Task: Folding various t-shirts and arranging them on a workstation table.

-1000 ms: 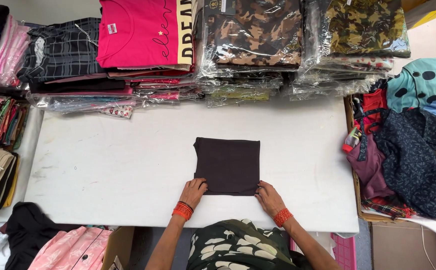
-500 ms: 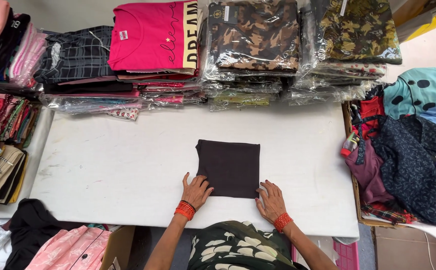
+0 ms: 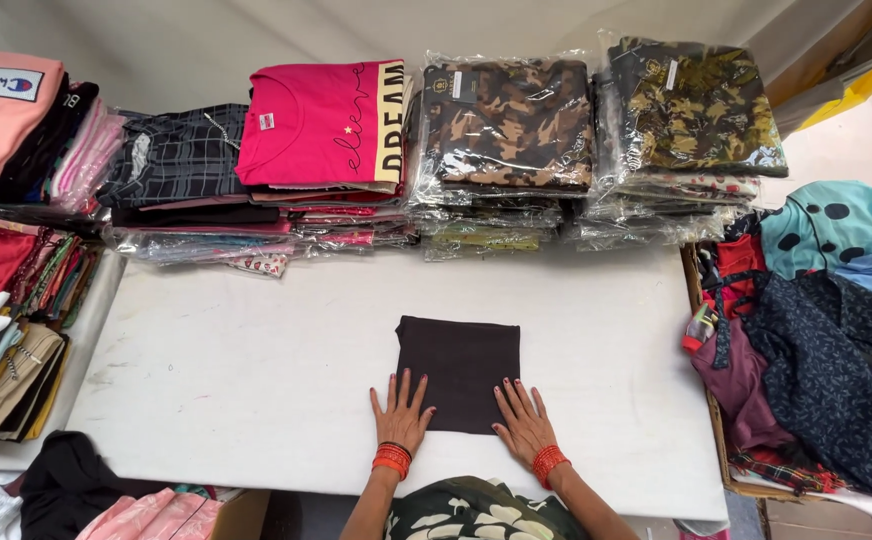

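Shifted since the earlier frame from the near corners up onto the folded dark garment (image 3: 459,372) at lower centre of the white table (image 3: 206,380), left hand (image 3: 402,412) and right hand (image 3: 523,421) pressing flat, fingers spread, grasping nothing; best smoothed outward evenly

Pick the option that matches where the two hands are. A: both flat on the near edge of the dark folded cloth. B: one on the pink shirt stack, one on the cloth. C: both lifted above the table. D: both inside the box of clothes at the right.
A: the left hand and the right hand lie flat, fingers spread, on the near corners of the dark folded cloth on the white table.
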